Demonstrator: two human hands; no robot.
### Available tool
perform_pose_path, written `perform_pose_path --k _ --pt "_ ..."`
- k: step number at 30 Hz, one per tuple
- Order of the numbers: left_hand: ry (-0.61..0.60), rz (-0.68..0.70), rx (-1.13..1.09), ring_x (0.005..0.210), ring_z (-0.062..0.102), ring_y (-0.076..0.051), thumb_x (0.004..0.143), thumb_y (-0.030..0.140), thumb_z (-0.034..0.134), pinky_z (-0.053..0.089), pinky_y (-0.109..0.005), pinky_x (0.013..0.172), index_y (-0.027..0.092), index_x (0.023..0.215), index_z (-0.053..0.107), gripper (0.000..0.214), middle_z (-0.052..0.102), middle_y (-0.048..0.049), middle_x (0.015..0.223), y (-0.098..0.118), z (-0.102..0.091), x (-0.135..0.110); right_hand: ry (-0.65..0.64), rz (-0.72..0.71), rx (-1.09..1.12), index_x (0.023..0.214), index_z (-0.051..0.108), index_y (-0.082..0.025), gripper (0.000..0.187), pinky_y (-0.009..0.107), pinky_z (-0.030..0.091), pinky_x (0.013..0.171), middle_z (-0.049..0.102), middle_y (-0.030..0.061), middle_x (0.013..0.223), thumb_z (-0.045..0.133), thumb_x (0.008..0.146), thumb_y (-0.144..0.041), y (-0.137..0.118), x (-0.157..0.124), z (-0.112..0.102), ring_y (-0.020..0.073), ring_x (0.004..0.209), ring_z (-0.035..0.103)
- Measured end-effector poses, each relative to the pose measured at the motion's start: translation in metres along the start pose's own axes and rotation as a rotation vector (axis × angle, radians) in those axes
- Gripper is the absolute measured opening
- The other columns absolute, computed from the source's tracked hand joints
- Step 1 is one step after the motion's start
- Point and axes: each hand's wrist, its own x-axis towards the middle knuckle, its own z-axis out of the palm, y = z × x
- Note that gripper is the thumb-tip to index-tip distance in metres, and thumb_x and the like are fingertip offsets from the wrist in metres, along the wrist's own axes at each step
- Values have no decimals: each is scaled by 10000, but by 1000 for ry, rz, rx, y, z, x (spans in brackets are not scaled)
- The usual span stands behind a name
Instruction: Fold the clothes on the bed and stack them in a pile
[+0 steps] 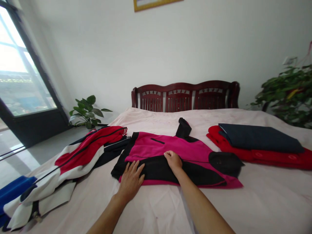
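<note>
Home bedroom, wooden headboard (185, 96), pale bedsheet (151, 211), houseplant (86, 112) (two, actually)

Daylight from the window (21, 61) at left blows out its panes, wall (151, 48) evenly bright, soft shadows on bedsheet (151, 208), wide-angle bending toward frame edges.

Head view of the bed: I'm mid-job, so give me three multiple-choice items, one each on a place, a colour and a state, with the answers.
1. Where is the dark blue cloth?
A. On the floor
B. On the red clothes
C. Against the window

2. What colours is the jacket?
A. Pink and black
B. Green and white
C. Yellow and grey

3. How is the left hand placed?
A. Gripping the headboard
B. Raised in the air
C. Lying open on the jacket

1: B, it lies on top of that pile.
2: A, a pink body with black parts.
3: C, palm down, fingers spread.
</note>
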Motion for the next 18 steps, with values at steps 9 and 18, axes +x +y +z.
perform_pose_path --k 9,18 --pt "6 -10 -24 1328 488 -295 928 307 491 340 -539 1124 274 1357 558 435 554 -99 1420 0 0 1 -14 -55 438 799 525 -219 345 217 312 419 457 -66 567 499 778 -562 14 -56 -54 108 459 453" --pt "128 -42 -130 1308 502 -238 953 236 424 366 -459 1129 220 1310 582 391 586 -84 1375 0 -8 0 341 -157 364 501 424 -241 552 299 343 497 419 -14 435 370 935 -579 66 -112 -129 132 439 411"
